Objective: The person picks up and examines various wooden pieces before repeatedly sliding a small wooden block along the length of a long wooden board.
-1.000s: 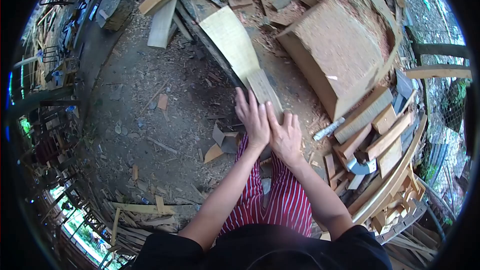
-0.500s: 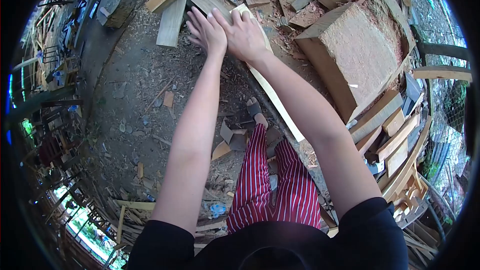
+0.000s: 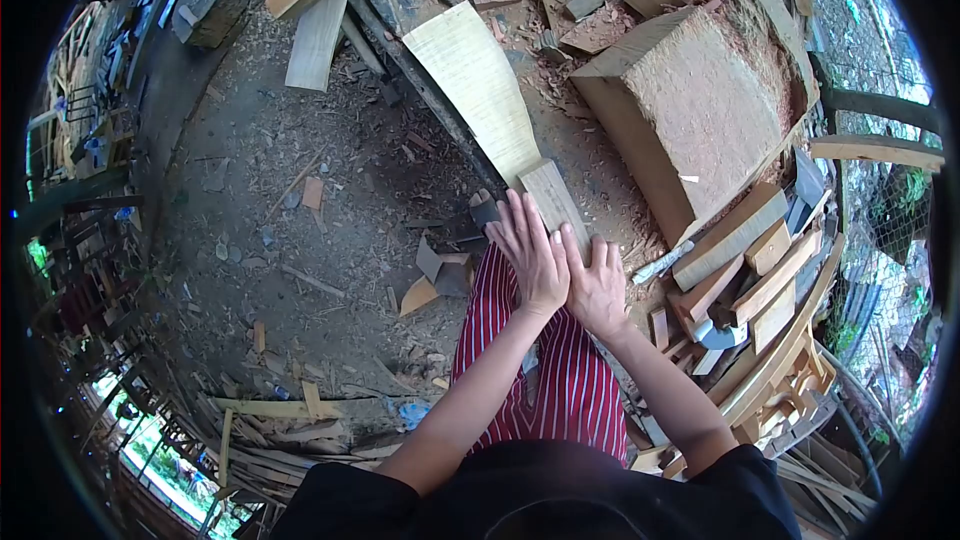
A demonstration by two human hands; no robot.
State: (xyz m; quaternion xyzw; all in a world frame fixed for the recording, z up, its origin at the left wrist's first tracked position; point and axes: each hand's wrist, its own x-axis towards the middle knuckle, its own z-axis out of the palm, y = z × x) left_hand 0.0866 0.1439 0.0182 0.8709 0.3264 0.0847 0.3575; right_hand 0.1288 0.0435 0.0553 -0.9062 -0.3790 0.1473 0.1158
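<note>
A pale, curved wooden board (image 3: 478, 90) lies lengthwise on the workbench, its wide end away from me. On its near part rests a small flat wooden block (image 3: 553, 198). My right hand (image 3: 598, 290) is bent over the block's near end, thumb and fingers gripping it. Close against it, my left hand (image 3: 535, 260) lies with fingers stretched out along the block's left side. Whether the left palm presses on the block or the board is hidden. The block's underside and the board's near end are out of sight.
A big wood block (image 3: 715, 100) stands right of the board amid shavings. Stacked offcuts (image 3: 765, 270) lie at the right. Planks (image 3: 322, 40) lean at the far left of the bench. A round stump (image 3: 212, 8) stands on the littered ground.
Both hands and the wooden block have come from the far end of the board back toward my body. The board's wide far part is now uncovered. My view has shifted slightly.
</note>
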